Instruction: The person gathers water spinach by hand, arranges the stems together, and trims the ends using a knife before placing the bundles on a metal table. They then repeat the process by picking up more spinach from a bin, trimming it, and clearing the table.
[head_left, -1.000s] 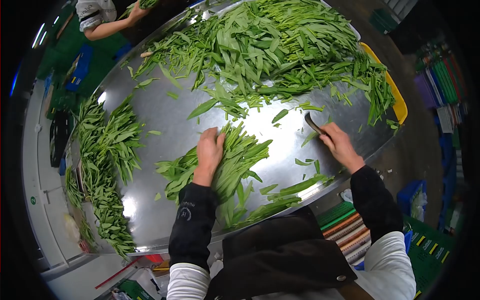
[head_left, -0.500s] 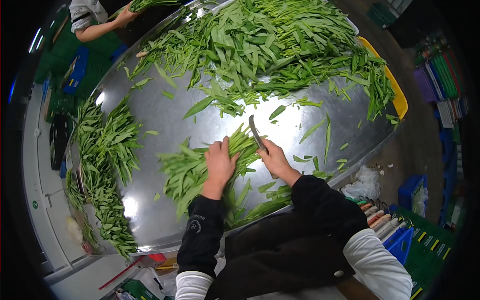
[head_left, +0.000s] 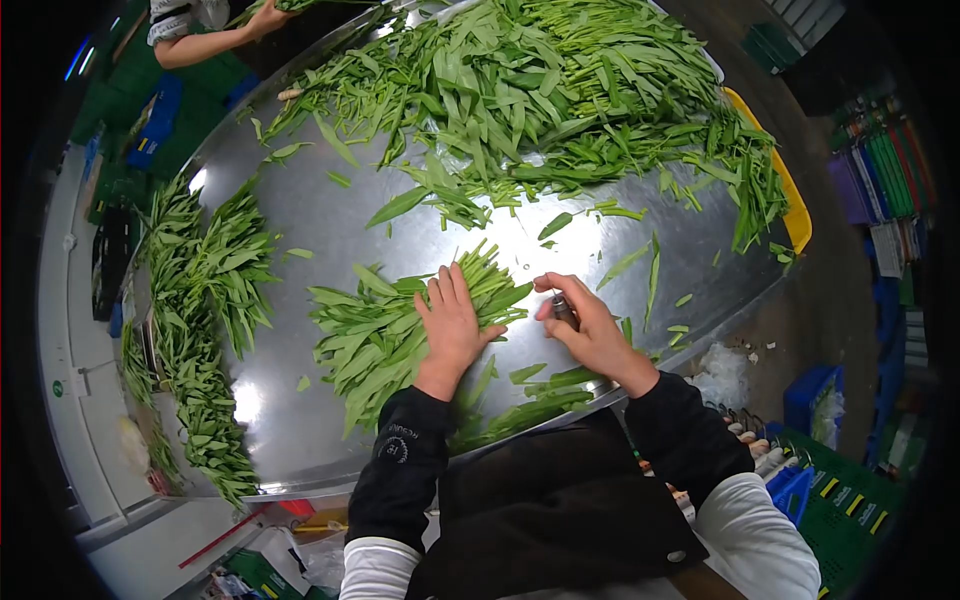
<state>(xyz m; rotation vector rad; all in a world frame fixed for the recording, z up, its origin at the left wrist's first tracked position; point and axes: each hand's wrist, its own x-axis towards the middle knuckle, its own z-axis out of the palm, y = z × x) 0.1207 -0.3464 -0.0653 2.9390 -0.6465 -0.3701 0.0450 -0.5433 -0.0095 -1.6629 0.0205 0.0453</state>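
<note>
**Green bunch [head_left: 375, 340] beside knife [head_left: 565, 312]**

The long-leaved bunch lies spread on the metal desk [head_left: 330, 225] under the left hand [head_left: 453, 333], stems toward two o'clock, leaves toward eight. At its three o'clock, the dark-handled knife is in the right hand [head_left: 598, 338], blade mostly hidden.

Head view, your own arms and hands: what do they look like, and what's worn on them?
The left hand and right hand are gloveless. Each forearm has a close-fitting black fabric cuff from the wrist, then a wrinkled white fabric sleeve above it. The left cuff carries small pale lettering and a round emblem; the right shows no clear marking.
</note>
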